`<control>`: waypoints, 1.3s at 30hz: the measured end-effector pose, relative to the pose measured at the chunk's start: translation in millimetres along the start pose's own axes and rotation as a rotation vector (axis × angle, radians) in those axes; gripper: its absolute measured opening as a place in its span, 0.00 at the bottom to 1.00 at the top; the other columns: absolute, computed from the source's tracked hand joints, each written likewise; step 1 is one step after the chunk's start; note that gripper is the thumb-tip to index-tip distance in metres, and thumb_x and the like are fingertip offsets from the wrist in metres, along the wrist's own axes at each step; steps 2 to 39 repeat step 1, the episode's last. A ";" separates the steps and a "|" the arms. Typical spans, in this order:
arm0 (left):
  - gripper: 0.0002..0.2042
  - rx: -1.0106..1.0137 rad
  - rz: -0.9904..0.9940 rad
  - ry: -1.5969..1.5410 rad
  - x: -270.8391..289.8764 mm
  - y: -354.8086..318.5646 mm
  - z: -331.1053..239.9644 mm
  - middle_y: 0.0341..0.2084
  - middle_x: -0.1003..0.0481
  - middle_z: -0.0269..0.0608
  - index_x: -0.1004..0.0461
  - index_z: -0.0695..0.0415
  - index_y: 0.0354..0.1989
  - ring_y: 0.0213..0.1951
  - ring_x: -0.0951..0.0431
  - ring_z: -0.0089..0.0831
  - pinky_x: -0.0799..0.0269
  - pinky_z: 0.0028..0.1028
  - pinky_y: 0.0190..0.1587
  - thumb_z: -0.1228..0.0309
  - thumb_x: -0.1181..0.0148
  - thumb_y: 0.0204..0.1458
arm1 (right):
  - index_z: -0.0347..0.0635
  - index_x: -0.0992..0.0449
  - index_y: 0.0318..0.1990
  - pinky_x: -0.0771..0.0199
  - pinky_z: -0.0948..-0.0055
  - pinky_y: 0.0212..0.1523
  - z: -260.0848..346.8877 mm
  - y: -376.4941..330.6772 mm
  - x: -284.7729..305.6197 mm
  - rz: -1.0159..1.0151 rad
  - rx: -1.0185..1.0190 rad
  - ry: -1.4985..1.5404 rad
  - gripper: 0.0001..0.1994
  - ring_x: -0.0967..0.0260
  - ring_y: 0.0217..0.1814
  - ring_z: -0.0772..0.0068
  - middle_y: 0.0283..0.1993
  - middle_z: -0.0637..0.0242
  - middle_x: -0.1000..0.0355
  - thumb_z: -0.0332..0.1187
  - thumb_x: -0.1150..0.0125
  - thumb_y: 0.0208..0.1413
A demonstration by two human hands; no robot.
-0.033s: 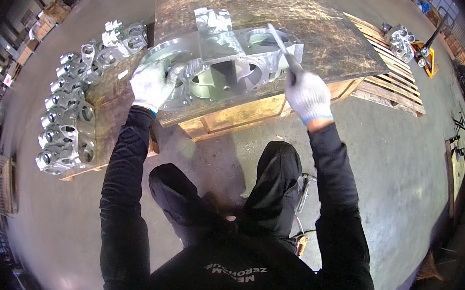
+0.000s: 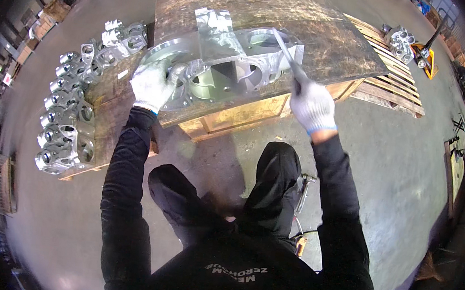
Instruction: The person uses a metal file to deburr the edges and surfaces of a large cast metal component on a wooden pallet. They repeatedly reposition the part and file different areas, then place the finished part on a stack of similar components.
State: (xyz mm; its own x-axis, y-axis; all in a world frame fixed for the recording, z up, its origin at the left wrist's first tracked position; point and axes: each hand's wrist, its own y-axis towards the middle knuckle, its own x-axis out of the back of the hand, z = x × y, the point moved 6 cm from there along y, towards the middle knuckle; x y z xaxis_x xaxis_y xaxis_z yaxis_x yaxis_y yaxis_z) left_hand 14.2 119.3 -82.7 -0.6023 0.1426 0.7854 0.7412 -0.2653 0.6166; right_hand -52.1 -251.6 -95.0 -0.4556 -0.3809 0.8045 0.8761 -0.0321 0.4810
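Note:
A large silver metal casting (image 2: 220, 50) with round openings lies on the wooden table, near its front edge. My left hand (image 2: 152, 84), in a white glove, grips the left end of the casting; its fingertips are partly hidden against the metal. In my gloved right hand (image 2: 313, 105) is a long, narrow grey file (image 2: 289, 53), held by its near end. The file points up and to the left, its far end over the right part of the casting. From this view I cannot tell whether it touches the metal.
The worn wooden tabletop (image 2: 308, 14) stretches away beyond the casting. On a lower wooden surface (image 2: 111, 90) at the left stand several similar smaller castings (image 2: 67, 122). A slatted pallet (image 2: 391, 93) and a yellow pallet jack (image 2: 431, 64) are at the right. Tools (image 2: 304, 189) lie by my right leg.
My right hand has drawn slightly back toward me and to the right, bringing the file with it. My left hand stays on the casting, which has not visibly shifted.

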 end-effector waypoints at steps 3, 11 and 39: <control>0.21 -0.003 -0.023 -0.001 0.3 0.5 0.1 0.31 0.19 0.50 0.20 0.53 0.39 0.36 0.19 0.51 0.25 0.46 0.43 0.46 0.42 0.61 | 0.54 0.25 0.66 0.18 0.51 0.34 0.6 5.0 -1.3 -0.002 0.007 -0.003 0.22 0.19 0.33 0.45 0.33 0.45 0.20 0.37 0.43 0.66; 0.21 -0.003 -0.023 -0.001 0.3 0.5 0.1 0.31 0.19 0.50 0.20 0.53 0.39 0.36 0.19 0.51 0.25 0.46 0.43 0.46 0.42 0.61 | 0.54 0.25 0.66 0.18 0.51 0.34 0.6 5.0 -1.3 -0.002 0.007 -0.003 0.22 0.19 0.33 0.45 0.33 0.45 0.20 0.37 0.43 0.66; 0.21 -0.003 -0.023 -0.001 0.3 0.5 0.1 0.31 0.19 0.50 0.20 0.53 0.39 0.36 0.19 0.51 0.25 0.46 0.43 0.46 0.42 0.61 | 0.54 0.25 0.66 0.18 0.51 0.34 0.6 5.0 -1.3 -0.002 0.007 -0.003 0.22 0.19 0.33 0.45 0.33 0.45 0.20 0.37 0.43 0.66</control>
